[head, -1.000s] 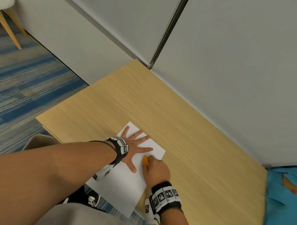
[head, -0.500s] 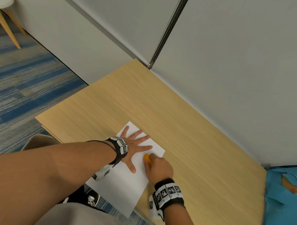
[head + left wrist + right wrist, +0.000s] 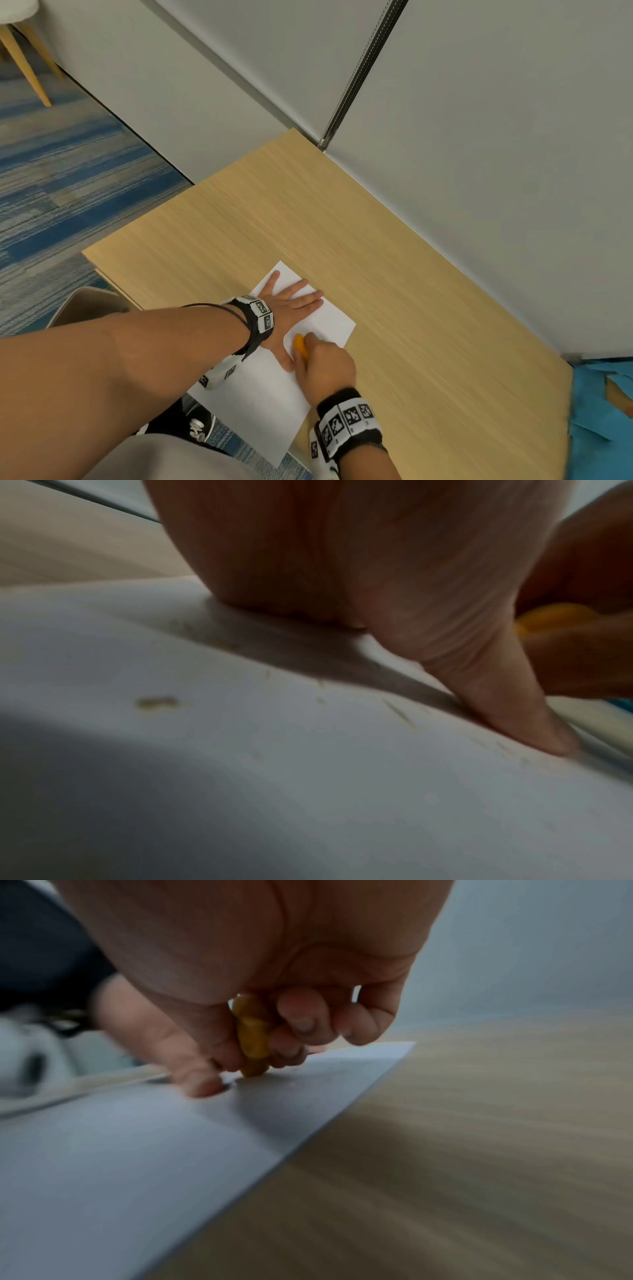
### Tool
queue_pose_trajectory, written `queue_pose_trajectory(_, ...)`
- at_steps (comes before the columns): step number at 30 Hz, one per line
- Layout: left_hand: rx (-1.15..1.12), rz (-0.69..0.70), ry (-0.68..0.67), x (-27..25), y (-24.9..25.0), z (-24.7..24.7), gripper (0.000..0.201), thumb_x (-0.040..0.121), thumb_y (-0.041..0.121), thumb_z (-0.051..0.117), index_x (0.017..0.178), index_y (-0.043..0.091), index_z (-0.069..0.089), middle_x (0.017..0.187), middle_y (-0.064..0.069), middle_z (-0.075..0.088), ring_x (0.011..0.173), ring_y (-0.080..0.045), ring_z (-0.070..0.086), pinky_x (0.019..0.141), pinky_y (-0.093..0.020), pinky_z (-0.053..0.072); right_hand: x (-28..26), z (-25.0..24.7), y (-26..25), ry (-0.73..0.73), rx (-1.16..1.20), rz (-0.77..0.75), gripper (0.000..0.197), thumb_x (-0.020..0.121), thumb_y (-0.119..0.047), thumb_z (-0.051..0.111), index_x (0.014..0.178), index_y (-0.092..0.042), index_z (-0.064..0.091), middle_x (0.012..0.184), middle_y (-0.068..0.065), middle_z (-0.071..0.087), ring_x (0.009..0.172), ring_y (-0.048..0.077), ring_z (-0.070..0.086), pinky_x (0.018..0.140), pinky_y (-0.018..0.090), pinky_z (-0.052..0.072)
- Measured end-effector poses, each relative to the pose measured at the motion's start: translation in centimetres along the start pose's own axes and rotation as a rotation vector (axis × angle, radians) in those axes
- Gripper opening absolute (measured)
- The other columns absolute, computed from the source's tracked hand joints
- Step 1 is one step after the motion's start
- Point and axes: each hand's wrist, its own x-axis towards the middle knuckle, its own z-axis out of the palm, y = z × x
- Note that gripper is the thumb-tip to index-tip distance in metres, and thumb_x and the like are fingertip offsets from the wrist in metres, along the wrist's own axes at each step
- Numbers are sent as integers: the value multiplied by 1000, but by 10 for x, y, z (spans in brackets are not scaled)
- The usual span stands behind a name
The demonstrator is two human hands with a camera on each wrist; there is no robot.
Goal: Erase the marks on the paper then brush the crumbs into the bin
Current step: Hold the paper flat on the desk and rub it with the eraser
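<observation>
Mid-erase imo: right hand (image 3: 325, 366) pinches the orange eraser (image 3: 300, 346) tip-down on the paper (image 3: 267, 404) at the table's (image 3: 376, 257) near edge, left hand (image 3: 291, 305) flat w/ fingers spread pinning it. Crumbs (image 3: 156, 703) already on the sheet; brushing not started, bin not in view.

Left hand (image 3: 287, 305) pressed flat, fingers spread; right hand (image 3: 325, 366) curled, pinching a small orange eraser (image 3: 300, 345).

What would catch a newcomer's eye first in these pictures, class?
Two hands meet on a white paper at the near edge of the wooden table. The left hand presses flat on the sheet; the right hand pinches an orange eraser against it. Pale crumbs dot the paper.
</observation>
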Motion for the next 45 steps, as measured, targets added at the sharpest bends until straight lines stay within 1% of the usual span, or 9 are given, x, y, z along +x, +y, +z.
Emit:
queue_pose_trajectory(7,3,-12,7,1,2,1,148,61,93,67,161,32,-25,164,13,-38,145,-15,-44,113,-67,-27,13,-9,22,42,0,141,39,100,-55,29,86,-26,50,65,-8,53,56,17,52,52,31,49)
queue_pose_trajectory(12,-1,6,43,0,-2,3,148,60,97,62,160,34,-26,165,12,-38,144,-14,-45,114,-64,-27,6,-8,5,-39,-69,-101,42,102,-55,25,94,-24,52,71,-3,59,60,20,54,54,33,47)
queue_pose_trajectory(17,21,-15,9,0,0,1,148,61,95,65,159,33,-28,162,12,-41,149,-20,-41,114,-65,-27,24,-17,27,19,-9,130,40,100,-54,29,85,-24,50,67,-5,58,59,20,58,57,36,54)
queue_pose_trajectory(22,24,-3,20,-1,-1,1,147,63,96,62,159,33,-28,164,12,-39,147,-19,-42,114,-65,-27,10,-11,-2,-80,-73,-112,43,100,-56,27,96,-23,55,77,0,65,69,24,63,60,34,51)
queue_pose_trajectory(27,28,-10,-2,-1,1,-1,147,62,95,64,159,33,-29,162,12,-41,148,-20,-43,113,-65,-28,30,-17,25,21,42,180,43,101,-55,29,86,-24,53,69,-6,60,63,19,61,61,36,56)
queue_pose_trajectory(32,22,11,13,-1,-3,1,147,62,97,61,158,34,-30,163,12,-40,145,-19,-45,113,-66,-28,14,-9,-1,-55,-17,-92,43,101,-56,27,90,-23,53,68,-7,51,59,18,51,56,32,47)
queue_pose_trajectory(37,38,3,-8,0,-1,0,148,62,96,63,159,33,-29,162,12,-42,147,-20,-44,113,-68,-25,29,-16,26,16,46,131,41,100,-55,29,83,-26,51,67,-7,59,60,17,58,58,35,55)
queue_pose_trajectory(42,25,8,0,0,-3,0,147,62,97,61,158,33,-30,162,13,-42,145,-19,-45,113,-68,-26,19,-7,1,-63,-19,-61,43,99,-57,27,90,-24,53,73,-2,62,65,21,61,60,36,54)
queue_pose_trajectory(45,29,4,5,0,-2,1,148,61,97,63,159,33,-29,162,13,-42,146,-20,-45,113,-67,-27,30,-13,17,-39,1,41,43,99,-58,28,85,-25,51,70,-5,61,61,18,59,58,35,54)
